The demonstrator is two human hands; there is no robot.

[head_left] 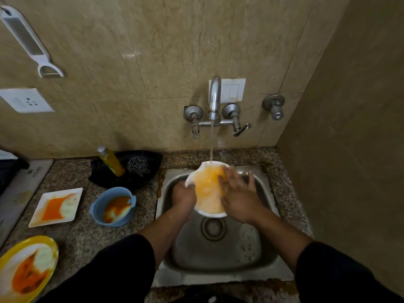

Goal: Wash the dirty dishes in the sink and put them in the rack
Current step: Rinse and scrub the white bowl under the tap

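Now we keep left hand (184, 196) clamped on white bowl (208, 190) rim, tilted under tap (214, 99); right hand (239, 199) flat, open, rubs inside w/ stream.

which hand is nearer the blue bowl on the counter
Left. The left hand grips the white plate's left rim in the sink, just right of the blue bowl. The right hand is on the plate's far side, farther away.

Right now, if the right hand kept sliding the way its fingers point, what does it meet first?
The right hand points up-left across the white bowl, so probably the bowl's far rim under the water stream; depth is unclear.
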